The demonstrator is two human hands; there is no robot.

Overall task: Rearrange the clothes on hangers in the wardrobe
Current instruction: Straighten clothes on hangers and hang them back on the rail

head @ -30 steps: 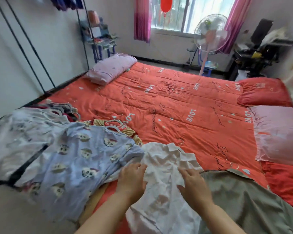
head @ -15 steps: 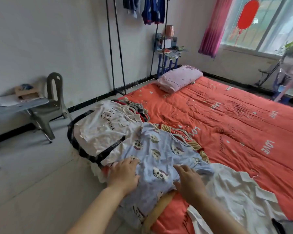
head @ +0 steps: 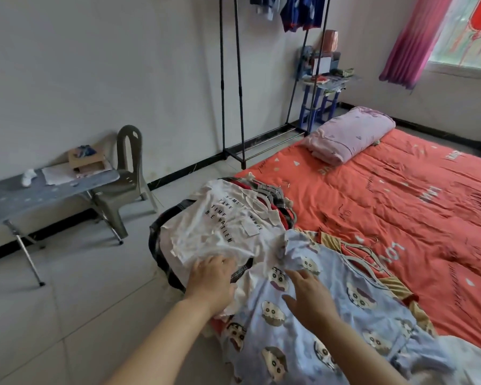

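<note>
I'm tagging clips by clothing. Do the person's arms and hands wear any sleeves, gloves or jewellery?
None that shows. The left hand and right hand are bare, no gloves, rings or watch visible; the left forearm and right forearm are uncovered to the frame's edge, no sleeve in view.

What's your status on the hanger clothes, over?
Left hand on white T-shirt, grip unclear. Right hand open over blue cartoon shirt. Both on bed, rack beyond, nothing blocking.
</note>
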